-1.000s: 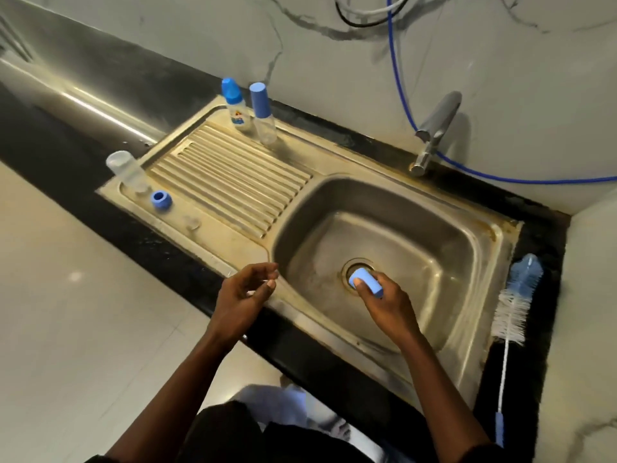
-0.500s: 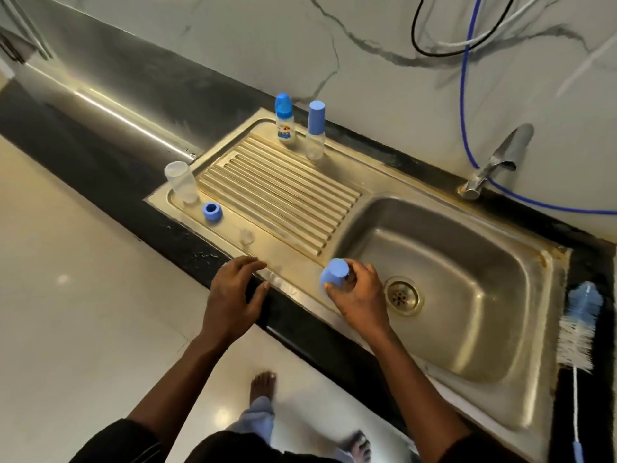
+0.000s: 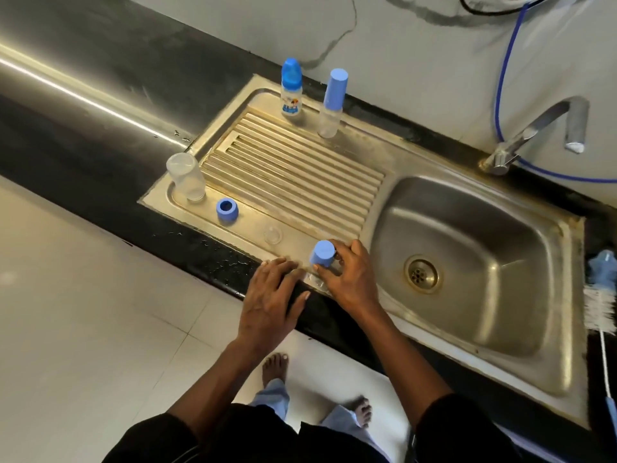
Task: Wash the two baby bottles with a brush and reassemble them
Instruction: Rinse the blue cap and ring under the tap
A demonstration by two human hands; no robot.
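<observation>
My right hand [image 3: 347,279] holds a blue cap [image 3: 322,252] upright on the draining board's front edge, fingers curled round it. My left hand [image 3: 270,302] rests flat on the black counter edge beside it, fingers straight. To the left lie a clear teat [image 3: 273,234], a blue screw ring [image 3: 227,210] and an upturned clear bottle body [image 3: 186,177]. At the back of the board stand an assembled bottle with a printed label [image 3: 291,90] and a second bottle with a tall blue cap [image 3: 332,103]. The bottle brush [image 3: 601,295] lies right of the basin.
The steel sink basin [image 3: 500,262] with its drain [image 3: 421,274] is to the right; a tap [image 3: 534,135] and a blue hose [image 3: 504,78] stand behind it. The ribbed draining board [image 3: 293,172] fills the middle. Black counter [image 3: 83,138] runs left; the tiled floor and my bare feet are below.
My right hand carried the blue cap from over the drain leftward and set it down on the draining board's front edge. My left hand lowered flat onto the counter edge.
</observation>
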